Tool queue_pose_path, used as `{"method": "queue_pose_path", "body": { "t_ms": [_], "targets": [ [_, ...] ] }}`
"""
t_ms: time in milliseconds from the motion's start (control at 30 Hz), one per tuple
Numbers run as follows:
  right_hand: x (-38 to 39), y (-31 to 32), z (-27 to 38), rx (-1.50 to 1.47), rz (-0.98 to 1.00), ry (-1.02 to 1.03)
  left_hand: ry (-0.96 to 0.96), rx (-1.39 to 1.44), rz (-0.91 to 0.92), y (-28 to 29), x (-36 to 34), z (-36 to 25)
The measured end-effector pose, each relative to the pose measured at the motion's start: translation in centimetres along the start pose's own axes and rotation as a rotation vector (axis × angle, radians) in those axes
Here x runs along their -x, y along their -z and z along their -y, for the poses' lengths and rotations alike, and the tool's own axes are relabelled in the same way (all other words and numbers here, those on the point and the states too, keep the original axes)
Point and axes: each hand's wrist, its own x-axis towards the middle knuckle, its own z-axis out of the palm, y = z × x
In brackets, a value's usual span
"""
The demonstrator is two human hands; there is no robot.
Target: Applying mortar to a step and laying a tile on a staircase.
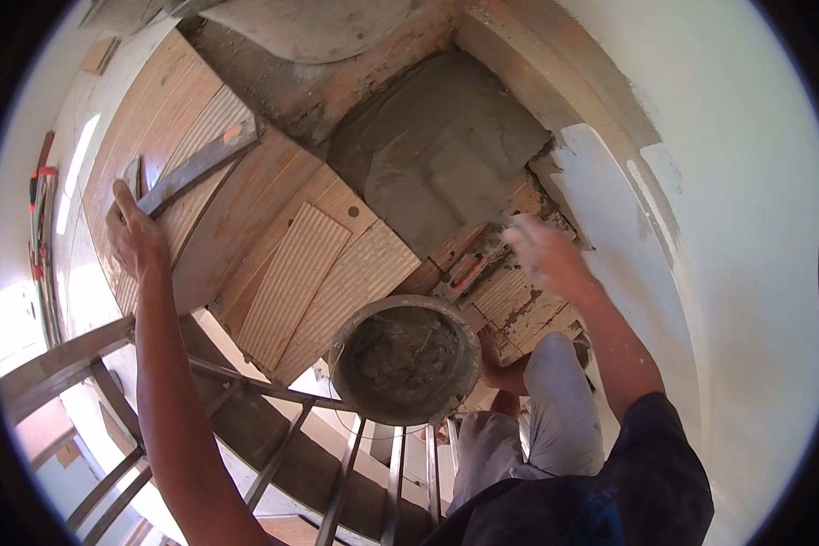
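Note:
My left hand (138, 235) is closed around the near end of a long, flat grey metal bar (196, 171), which has an orange spot near its far end. The bar slants over wood-look tiles (246, 214). My right hand (548, 257) is curled and slightly blurred at the near edge of a patch of wet grey mortar (460, 150). Whatever its fingers grip is too hidden to make out. Just left of that hand, a tool with a reddish handle (467, 271) lies on the tiles. A round bucket of mortar (405, 357) stands in front of me.
A metal railing (346, 455) curves along the near left, beside the bucket. Ribbed tile pieces (296, 273) lie on the laid tiles. A white wall (746, 237) rises on the right. Mortar-smeared sheeting or a sack (309, 27) sits at the far edge. My knees are beside the bucket.

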Motion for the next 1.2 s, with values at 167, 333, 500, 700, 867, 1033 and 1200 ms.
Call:
{"method": "queue_pose_path", "body": {
  "t_ms": [167,333,500,700,867,1033,1200],
  "targets": [
    [-3.8,-2.7,5.8,0.214,0.21,0.133,0.057,-0.002,-0.012,0.2,0.0,0.7],
    [-10.3,-0.4,6.1,0.372,0.07,0.188,-0.067,-0.058,-0.028,0.1,-0.1,1.5],
    [-17.5,4.6,1.8,0.323,-0.11,0.124,-0.121,-0.047,-0.028,-0.1,-0.6,2.3],
    [-18.6,9.5,4.8,0.067,0.071,-0.129,0.085,0.038,-0.019,0.0,-0.1,0.8],
    [-15.7,11.8,3.0,0.113,0.176,-0.184,0.07,0.057,-0.037,0.2,-0.1,0.7],
    [-8.8,10.8,-2.3,0.037,0.158,-0.203,0.052,0.055,-0.036,-0.2,-0.2,1.6],
    [-4.5,8.8,-3.7,-0.134,0.048,-0.277,0.132,-0.09,0.054,-0.2,0.0,-0.1]
  ]
}}
